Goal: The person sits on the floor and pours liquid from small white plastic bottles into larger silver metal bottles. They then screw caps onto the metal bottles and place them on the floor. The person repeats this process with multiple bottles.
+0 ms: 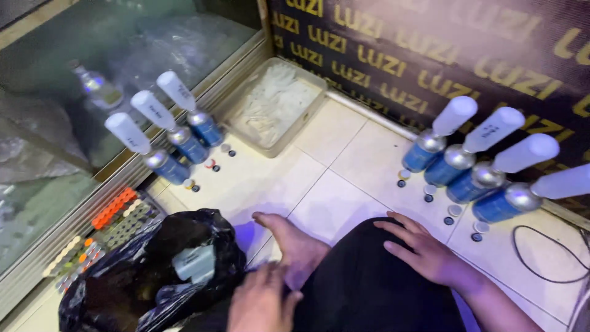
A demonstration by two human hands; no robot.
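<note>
The left hand (261,304), grip open and empty, hovers just beside the crumpled black plastic bag (147,276). Right of the bag, the right hand (424,249) rests flat on a black-trousered knee (369,289). Beyond the bag, blue white-capped canisters (184,138) stand on the white tiled floor (344,154).

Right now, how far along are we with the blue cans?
Seven blue cans stand on the tile floor with white caps on: three at left, four at right. Small loose caps lie beside them. Nothing is held: the left hand nears the black bag; the right hand rests on the knee.
</note>
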